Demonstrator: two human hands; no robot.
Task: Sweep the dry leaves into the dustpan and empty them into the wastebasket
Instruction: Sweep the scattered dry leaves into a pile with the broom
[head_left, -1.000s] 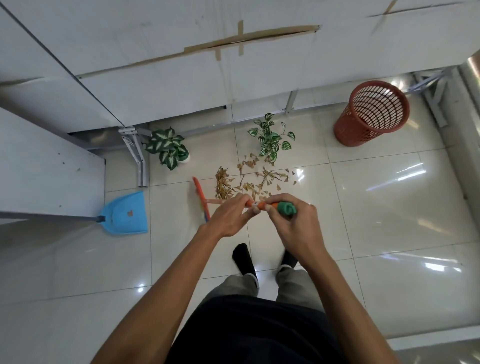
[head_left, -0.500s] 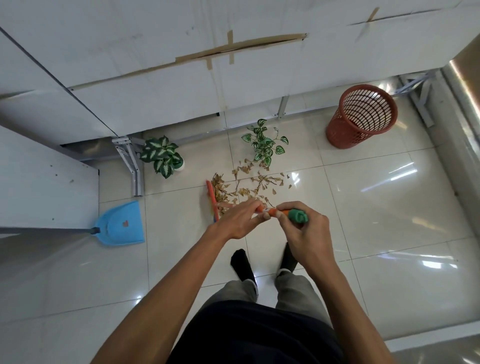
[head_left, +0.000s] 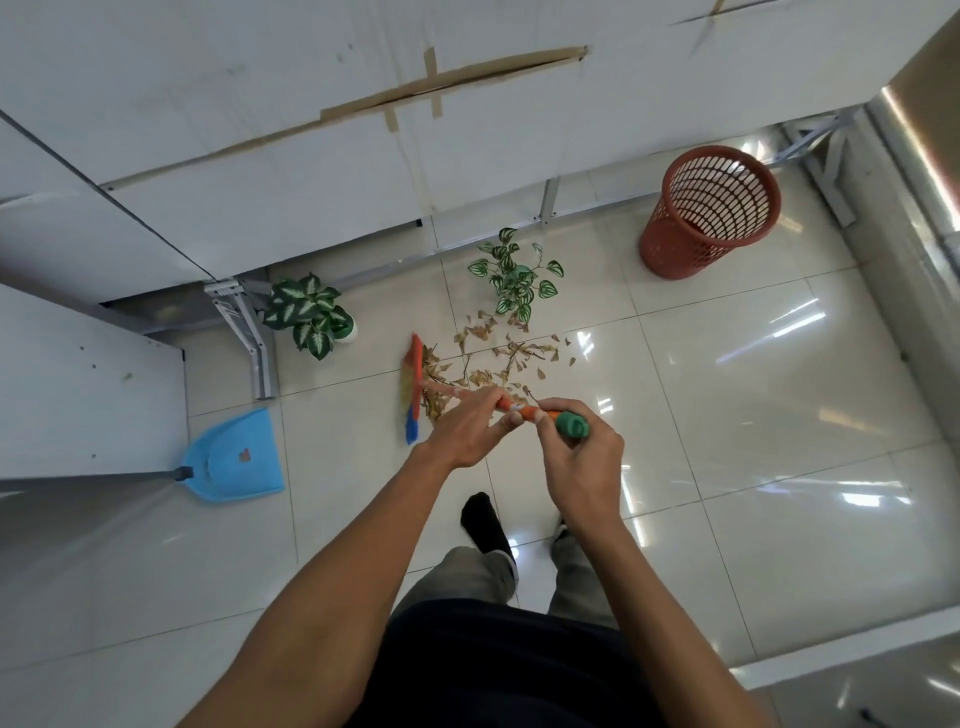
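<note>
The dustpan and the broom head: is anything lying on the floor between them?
In the head view, nothing: only bare glossy tile separates the blue dustpan from the broom head. The dry leaves lie on the broom's far side.

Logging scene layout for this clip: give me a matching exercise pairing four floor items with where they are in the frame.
Things:
1. dustpan
2. wastebasket
3. dry leaves
4. broom head

Places:
A. far right, near the wall
B. left, beside the white panel
C. left edge of the leaf pile
D. centre, just below the trailing plant

Pairs: 1-B, 2-A, 3-D, 4-C
</note>
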